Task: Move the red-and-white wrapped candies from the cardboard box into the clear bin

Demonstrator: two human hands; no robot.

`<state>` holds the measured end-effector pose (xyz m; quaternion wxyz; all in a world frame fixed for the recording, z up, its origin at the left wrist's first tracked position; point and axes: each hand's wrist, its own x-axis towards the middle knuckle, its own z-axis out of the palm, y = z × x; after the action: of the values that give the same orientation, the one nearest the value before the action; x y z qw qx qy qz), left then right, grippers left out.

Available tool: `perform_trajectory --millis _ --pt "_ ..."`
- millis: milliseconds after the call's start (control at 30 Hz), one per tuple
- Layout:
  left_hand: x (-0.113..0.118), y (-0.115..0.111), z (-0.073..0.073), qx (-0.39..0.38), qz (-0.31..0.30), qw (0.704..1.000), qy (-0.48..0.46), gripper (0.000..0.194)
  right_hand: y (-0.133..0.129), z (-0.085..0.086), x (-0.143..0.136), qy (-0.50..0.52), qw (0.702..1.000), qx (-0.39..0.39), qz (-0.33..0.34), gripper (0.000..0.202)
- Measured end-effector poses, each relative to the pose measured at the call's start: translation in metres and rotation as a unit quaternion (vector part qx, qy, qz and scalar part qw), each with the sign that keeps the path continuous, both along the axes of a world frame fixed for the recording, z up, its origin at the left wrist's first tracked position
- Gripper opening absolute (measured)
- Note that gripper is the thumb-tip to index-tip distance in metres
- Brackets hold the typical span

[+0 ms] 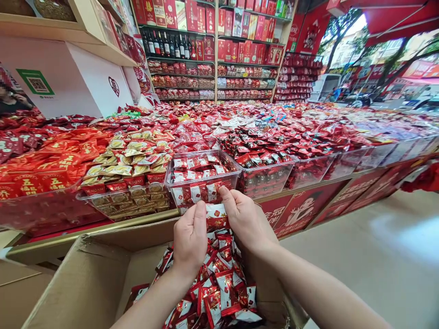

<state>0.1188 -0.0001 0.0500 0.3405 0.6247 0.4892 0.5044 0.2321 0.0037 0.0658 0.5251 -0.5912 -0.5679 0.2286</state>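
Between my hands is a red and white candy packet (216, 216), held by its two ends above a cardboard box (99, 269). My left hand (190, 235) is closed on the packet's left end, thumb on top. On the right end my right hand (247, 221) is closed the same way. Many matching red and white packets (219, 288) lie loose in the box below. Just beyond my hands stands a clear plastic bin (204, 182), with rows of the same packets inside. My fingertips are partly hidden behind the packet.
Durian-labelled packets (128, 176) fill the bin on the left, beside red packets (51, 169). Dark red packets (265, 157) fill the bin on the right. Shelves (216, 55) with bottles and gift boxes stand behind. Pale floor (360, 256) lies to the right.
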Motion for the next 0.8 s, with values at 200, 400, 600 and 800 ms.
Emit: perform_trajectory --millis 200,400,600,800 --pt "0.003 -0.004 -0.002 -0.026 -0.007 0.995 -0.095 0.027 0.016 -0.019 -0.004 0.117 0.991 0.053 0.036 0.039" --pt "-0.007 0.0 0.0 -0.045 -0.033 0.998 -0.019 0.021 0.015 -0.024 -0.001 0.043 0.997 0.043 0.041 0.04" --pt "-0.006 -0.011 -0.015 -0.191 -0.067 0.959 -0.198 0.02 -0.002 -0.031 0.0 -0.002 0.999 0.033 0.042 0.041" --pt "-0.002 -0.019 -0.02 -0.258 -0.065 0.913 -0.31 0.022 -0.006 -0.035 0.003 0.02 0.997 0.006 0.075 0.041"
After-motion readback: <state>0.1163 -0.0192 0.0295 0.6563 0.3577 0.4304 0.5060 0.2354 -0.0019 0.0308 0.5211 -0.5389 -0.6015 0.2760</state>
